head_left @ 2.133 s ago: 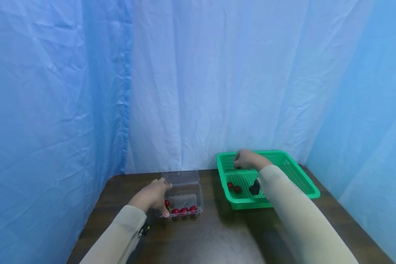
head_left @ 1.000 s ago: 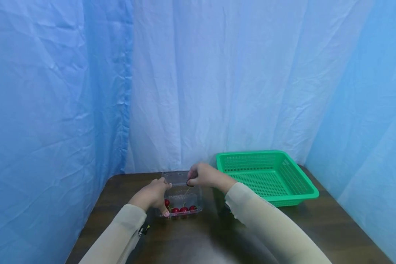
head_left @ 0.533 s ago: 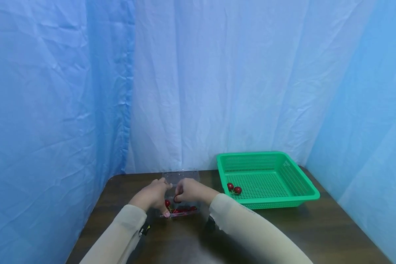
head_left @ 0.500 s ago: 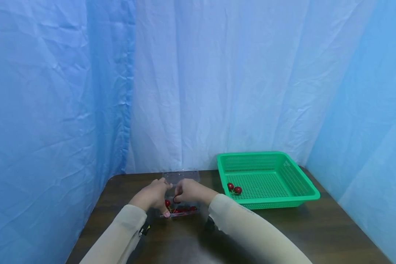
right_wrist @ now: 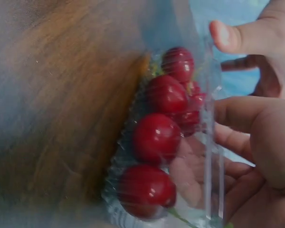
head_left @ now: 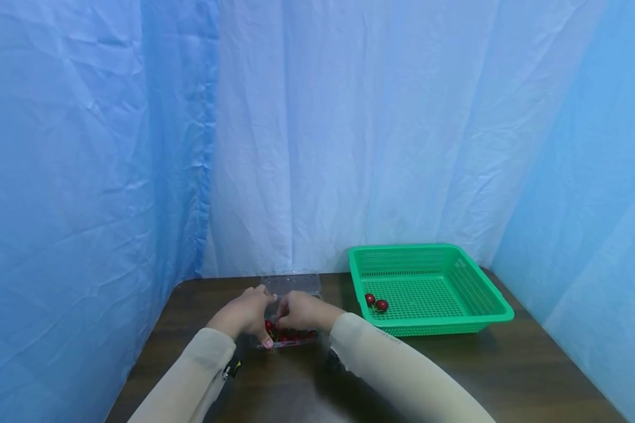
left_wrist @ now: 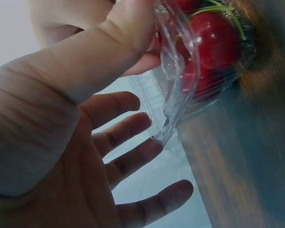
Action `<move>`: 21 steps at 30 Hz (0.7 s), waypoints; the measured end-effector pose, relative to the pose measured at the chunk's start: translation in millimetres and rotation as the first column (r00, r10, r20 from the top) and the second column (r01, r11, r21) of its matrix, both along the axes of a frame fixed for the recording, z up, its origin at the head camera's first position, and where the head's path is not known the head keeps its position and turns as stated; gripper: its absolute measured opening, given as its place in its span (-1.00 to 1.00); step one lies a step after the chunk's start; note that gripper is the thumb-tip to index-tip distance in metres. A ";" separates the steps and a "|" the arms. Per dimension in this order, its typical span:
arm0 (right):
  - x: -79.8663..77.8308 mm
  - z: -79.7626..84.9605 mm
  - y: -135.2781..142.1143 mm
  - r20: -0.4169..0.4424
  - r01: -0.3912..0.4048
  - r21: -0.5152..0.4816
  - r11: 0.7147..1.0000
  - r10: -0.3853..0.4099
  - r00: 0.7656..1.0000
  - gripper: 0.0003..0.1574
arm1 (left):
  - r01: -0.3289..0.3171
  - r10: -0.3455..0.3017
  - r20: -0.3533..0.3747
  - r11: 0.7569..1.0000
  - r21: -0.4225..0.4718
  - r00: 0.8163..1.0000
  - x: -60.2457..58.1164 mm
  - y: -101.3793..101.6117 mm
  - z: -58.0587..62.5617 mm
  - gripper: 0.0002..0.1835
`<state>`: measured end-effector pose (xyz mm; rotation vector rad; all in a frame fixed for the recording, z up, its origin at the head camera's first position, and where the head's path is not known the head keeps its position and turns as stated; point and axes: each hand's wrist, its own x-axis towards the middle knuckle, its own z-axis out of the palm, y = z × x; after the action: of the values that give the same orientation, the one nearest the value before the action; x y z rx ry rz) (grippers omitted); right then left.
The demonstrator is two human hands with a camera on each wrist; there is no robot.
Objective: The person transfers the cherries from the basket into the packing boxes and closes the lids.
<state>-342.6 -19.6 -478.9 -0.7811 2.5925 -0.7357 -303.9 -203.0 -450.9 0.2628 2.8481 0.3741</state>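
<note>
A clear plastic clamshell box (head_left: 296, 342), its lid raised at the back, holds several red cherries (right_wrist: 156, 137) with green stems. My left hand (head_left: 246, 314) steadies the box's left side. Its thumb lies over the near rim, and its fingers (left_wrist: 128, 130) reach fairly straight along the side. Inside the box, my right hand (head_left: 304, 311) bends its thumb and fingers around a cherry (right_wrist: 187, 122), low behind the front row. The rim and other cherries partly hide that grip.
To the right stands a green plastic basket (head_left: 431, 322) with two cherries (head_left: 381, 305) in its near left corner. Both rest on a dark wooden table (head_left: 455, 376). Pale blue curtains (head_left: 376, 129) hang behind and at the sides.
My right hand has come from the green basket, leftwards to the plastic box with a cherry, then down into it. My left hand has stayed in place.
</note>
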 end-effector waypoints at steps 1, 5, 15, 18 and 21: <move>-0.1 2.0 1.7 0.000 0.000 -0.004 1.000 0.000 1.000 -0.93 | 0.000 0.000 -0.002 1.000 -0.002 1.000 -0.1 0.3 0.5 0.23; 0.4 12.9 11.7 -0.012 0.008 -0.015 1.000 -0.009 1.000 -0.93 | -0.002 0.002 -0.001 1.000 -0.013 1.000 0.4 2.2 2.4 0.26; -11.3 56.0 47.8 -0.017 -0.001 -0.080 0.997 0.000 1.000 -0.90 | -0.036 0.036 0.001 0.999 0.001 0.999 1.1 1.8 4.0 0.28; -18.1 71.1 61.5 -0.017 0.006 -0.098 0.995 -0.008 1.000 -0.87 | -0.041 0.041 -0.001 0.999 0.009 0.999 1.4 0.6 2.9 0.27; -24.4 84.1 75.8 -0.018 0.034 -0.097 0.995 -0.036 0.999 -0.81 | -0.039 0.039 -0.007 0.999 0.015 0.999 2.8 0.6 2.9 0.26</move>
<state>-367.0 56.1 -394.7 -0.7764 2.6111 -0.8740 -301.1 -202.5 -448.0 0.2123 2.8622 0.4023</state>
